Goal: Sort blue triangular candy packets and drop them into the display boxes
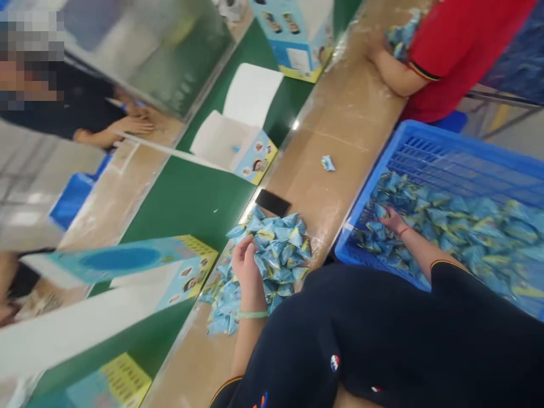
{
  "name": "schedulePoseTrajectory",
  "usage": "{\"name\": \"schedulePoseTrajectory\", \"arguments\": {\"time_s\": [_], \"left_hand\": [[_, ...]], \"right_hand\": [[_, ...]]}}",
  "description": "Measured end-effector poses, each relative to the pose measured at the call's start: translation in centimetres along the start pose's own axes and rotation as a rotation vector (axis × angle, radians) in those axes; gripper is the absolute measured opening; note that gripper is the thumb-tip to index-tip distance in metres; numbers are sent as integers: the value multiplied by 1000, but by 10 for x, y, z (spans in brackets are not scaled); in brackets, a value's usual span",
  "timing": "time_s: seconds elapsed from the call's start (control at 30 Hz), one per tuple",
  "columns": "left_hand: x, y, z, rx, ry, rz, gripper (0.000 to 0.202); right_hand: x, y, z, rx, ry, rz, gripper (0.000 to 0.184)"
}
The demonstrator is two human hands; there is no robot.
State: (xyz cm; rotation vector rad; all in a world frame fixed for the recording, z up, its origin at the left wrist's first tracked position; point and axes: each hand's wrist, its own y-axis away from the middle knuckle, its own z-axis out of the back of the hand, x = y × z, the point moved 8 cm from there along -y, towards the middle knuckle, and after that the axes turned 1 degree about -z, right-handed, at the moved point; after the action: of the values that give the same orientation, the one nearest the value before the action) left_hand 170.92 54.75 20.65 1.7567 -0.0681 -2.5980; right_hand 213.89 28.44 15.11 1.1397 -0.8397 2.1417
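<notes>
Packets, likely gathering: left hand half-curled over them, right hand in crate; holds unclear. Scooping calls for spread fingers.

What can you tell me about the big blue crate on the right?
The crate is bright blue, looks like plastic, and has an open top, a thick rim and slatted sides. It sits beside the brown worktop, partly cut off by the picture's right edge. Many shiny light-blue and yellow packets lie loosely inside. The person's right hand reaches in among them. A small white patch marks one corner; what supports it is hidden.
</notes>
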Motion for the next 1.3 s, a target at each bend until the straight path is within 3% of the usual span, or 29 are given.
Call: {"name": "schedulePoseTrajectory", "arguments": {"time_s": [0.07, 0.1, 0.17, 0.27, 0.3, 0.37, 0.43, 0.53, 0.6, 0.67, 0.77, 0.87, 1.07, 1.17, 1.3], "left_hand": [[-21, 19, -42, 163, 131, 11, 35], [-35, 33, -66, 280, 187, 26, 39], [-62, 71, -116, 568, 267, 86, 59], [-100, 127, -171, 937, 428, 199, 108], [-108, 139, -180, 999, 501, 243, 115], [-112, 146, -187, 998, 631, 331, 112], [-101, 137, -177, 859, 702, 395, 95], [-70, 121, -144, 633, 734, 448, 78], [-51, 118, -121, 558, 765, 464, 72], [-35, 120, -100, 522, 802, 470, 68], [-13, 127, -70, 445, 862, 481, 64], [9, 137, -40, 304, 900, 505, 64], [32, 162, 5, 93, 971, 525, 61], [36, 168, 16, 69, 970, 515, 55], [39, 168, 25, 29, 963, 518, 56]], "right_hand": [[-18, 5, 31, -87, 56, -69, 48], [-16, 5, 43, -132, 61, -93, 54], [11, 4, 51, -188, 11, -113, 67], [85, 4, 21, -138, -125, -69, 79], [112, 6, 4, -89, -151, -35, 82], [158, 11, -35, 87, -205, 67, 84], [191, 20, -71, 321, -268, 194, 78], [214, 27, -105, 560, -296, 330, 55], [218, 21, -112, 547, -296, 359, 38], [222, 9, -111, 447, -315, 370, 33], [241, -12, -111, 392, -310, 447, 51], [281, -32, -107, 418, -248, 619, 56], [372, -45, -92, 337, -309, 1005, 38], [388, -36, -113, 386, -400, 1018, 37], [382, -16, -158, 506, -364, 950, 39]]}}
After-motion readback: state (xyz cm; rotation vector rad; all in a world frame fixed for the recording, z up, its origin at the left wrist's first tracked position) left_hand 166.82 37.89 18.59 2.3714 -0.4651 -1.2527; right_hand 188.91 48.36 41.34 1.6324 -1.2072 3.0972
